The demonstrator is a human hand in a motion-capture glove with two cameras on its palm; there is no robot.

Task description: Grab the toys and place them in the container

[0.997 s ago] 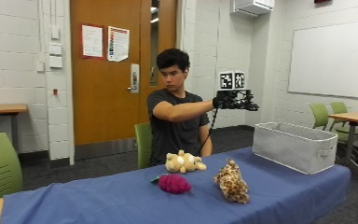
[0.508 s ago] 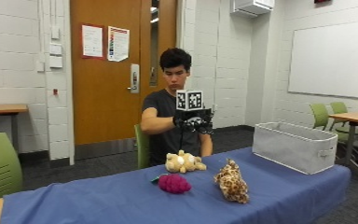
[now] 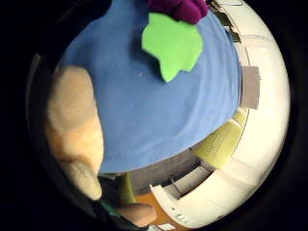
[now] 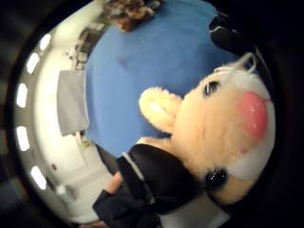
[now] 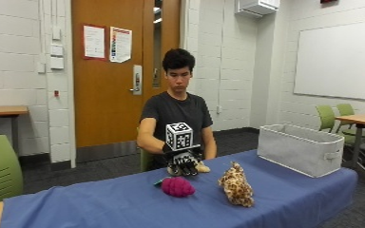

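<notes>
Outside view: the gloved right hand has come down from shoulder height, where it hung a second ago, and now sits over the cream plush toy near the worktop's far edge, in front of the seated person. Its fingers point down and curl about the toy's top, though whether they have closed on it cannot be told from here. The thumb-side palm view is filled by the toy's face, pink nose and black eye close against the palm, with one gloved finger lying against its side; the little-finger-side view shows the cream body just beside the palm on the blue cloth. The descent suggests the first pickup is beginning; no toy appears to be in the container yet. Outward toward the near edge lie the magenta plush with a green leaf and, just beside it, the spotted plush, both untouched. The grey fabric container stands well apart at the worktop's end, to the person's left.
</notes>
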